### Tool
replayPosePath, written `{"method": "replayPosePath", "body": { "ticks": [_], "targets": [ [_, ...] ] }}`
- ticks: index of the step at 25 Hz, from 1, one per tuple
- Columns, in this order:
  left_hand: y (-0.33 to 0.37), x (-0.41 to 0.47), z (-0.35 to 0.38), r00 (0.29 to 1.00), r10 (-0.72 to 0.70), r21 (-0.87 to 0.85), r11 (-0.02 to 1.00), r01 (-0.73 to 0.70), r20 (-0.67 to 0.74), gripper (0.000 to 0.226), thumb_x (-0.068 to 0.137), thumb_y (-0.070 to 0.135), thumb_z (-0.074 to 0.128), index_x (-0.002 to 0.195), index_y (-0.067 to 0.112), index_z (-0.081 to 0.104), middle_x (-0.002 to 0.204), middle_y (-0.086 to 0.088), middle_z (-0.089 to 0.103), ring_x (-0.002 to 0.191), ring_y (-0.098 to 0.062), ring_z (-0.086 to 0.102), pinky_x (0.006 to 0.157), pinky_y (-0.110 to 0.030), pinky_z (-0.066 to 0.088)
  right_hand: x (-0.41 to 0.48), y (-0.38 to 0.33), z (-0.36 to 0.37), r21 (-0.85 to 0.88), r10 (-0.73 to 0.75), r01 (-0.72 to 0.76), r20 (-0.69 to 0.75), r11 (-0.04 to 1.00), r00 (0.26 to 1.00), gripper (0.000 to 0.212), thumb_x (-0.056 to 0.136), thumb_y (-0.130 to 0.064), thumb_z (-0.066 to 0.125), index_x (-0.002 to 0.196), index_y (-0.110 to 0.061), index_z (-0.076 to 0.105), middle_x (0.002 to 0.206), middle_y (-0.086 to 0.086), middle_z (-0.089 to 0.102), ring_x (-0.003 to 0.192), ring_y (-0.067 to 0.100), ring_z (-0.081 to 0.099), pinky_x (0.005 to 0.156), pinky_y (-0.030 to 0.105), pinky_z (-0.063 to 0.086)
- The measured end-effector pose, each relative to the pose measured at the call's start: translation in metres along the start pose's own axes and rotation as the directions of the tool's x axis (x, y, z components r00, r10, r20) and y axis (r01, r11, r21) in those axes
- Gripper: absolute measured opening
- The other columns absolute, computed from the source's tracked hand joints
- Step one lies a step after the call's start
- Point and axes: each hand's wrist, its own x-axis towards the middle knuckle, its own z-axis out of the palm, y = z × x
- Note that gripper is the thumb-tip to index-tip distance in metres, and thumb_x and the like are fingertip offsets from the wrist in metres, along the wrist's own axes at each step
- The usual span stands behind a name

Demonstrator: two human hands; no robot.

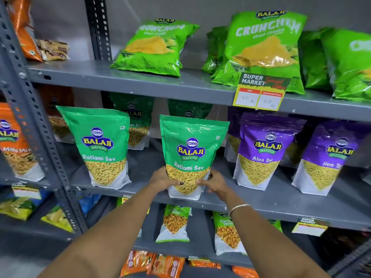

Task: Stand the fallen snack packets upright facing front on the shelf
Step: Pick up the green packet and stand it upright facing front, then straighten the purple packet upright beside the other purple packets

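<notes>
The green Ratlami Sev packet [192,155] stands upright on the grey shelf [261,201], label to the front; left hand [165,178] and right hand [213,182] grasp its lower corners.

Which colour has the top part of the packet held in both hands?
Green, on the Ratlami Sev packet; head view.

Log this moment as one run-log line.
step: standing packet upright | left hand + right hand: gripping Ratlami Sev packet base | packet: upright, front-facing, middle shelf
</notes>
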Motion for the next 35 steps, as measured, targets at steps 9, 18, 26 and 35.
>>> {"method": "replayPosePath", "body": {
  "ticks": [9,18,26,35],
  "targets": [
    [-0.002,0.004,-0.014,0.932,-0.228,0.223,0.96,0.168,0.281,0.068,0.076,0.034,0.072,0.13,0.007,0.041,0.13,-0.009,0.054,0.118,-0.027,0.054,0.102,-0.041,0.044,0.007,0.005,-0.003,-0.033,0.053,-0.053,-0.012,0.998,0.999,0.07,0.076,-0.006,0.071,0.136,-0.001,0.036,0.121,0.016,0.054,0.083,0.011,0.052,0.049,0.013,0.038],
    [0.077,-0.007,0.051,0.572,-0.462,0.443,0.877,0.184,0.678,0.03,0.095,0.036,0.041,0.086,0.008,0.051,0.096,-0.007,0.057,0.103,-0.024,0.061,0.112,-0.046,0.034,0.021,0.058,-0.146,-0.305,0.192,-0.303,-0.345,0.903,0.919,0.057,0.067,-0.03,0.079,0.107,-0.004,0.047,0.096,0.018,0.057,0.07,0.022,0.056,0.068,0.03,0.046],
    [0.161,0.049,0.19,0.986,0.025,-0.323,0.946,0.031,0.165,0.112,0.051,0.033,0.083,0.143,0.003,0.026,0.149,-0.015,0.038,0.136,-0.026,0.039,0.109,-0.036,0.037,0.063,0.092,-0.257,0.039,0.07,-0.064,-0.161,0.997,0.985,0.103,0.053,-0.022,0.087,0.135,0.002,0.029,0.133,0.013,0.053,0.125,0.026,0.051,0.101,0.038,0.046],
    [0.155,0.022,0.211,0.996,0.074,-0.456,0.889,-0.047,0.042,0.08,0.033,0.031,0.086,0.107,0.015,0.059,0.118,-0.011,0.067,0.094,-0.015,0.07,0.09,-0.034,0.057,0.031,0.091,-0.252,0.179,-0.159,0.138,0.105,0.974,0.982,0.073,0.057,-0.001,0.078,0.124,0.004,0.048,0.122,0.02,0.061,0.091,0.018,0.068,0.081,0.027,0.059]
  ]
}}
